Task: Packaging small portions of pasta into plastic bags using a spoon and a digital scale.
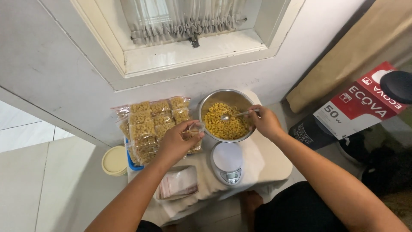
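My right hand [265, 121] holds a metal spoon [234, 115] whose bowl rests on yellow elbow macaroni [225, 124] inside a round steel bowl [223, 96]. My left hand [177, 144] holds a small clear plastic bag [196, 128] open at the bowl's left rim. Both hands hover over a small table covered with a white cloth [257, 161].
Several filled macaroni bags [150, 124] are stacked left of the bowl. A round white kitchen scale [227, 162] sits in front of it. A pile of empty plastic bags [178, 182] lies near the front edge. A cream lid [115, 161] rests at the left. A red-and-white box [360, 103] stands right.
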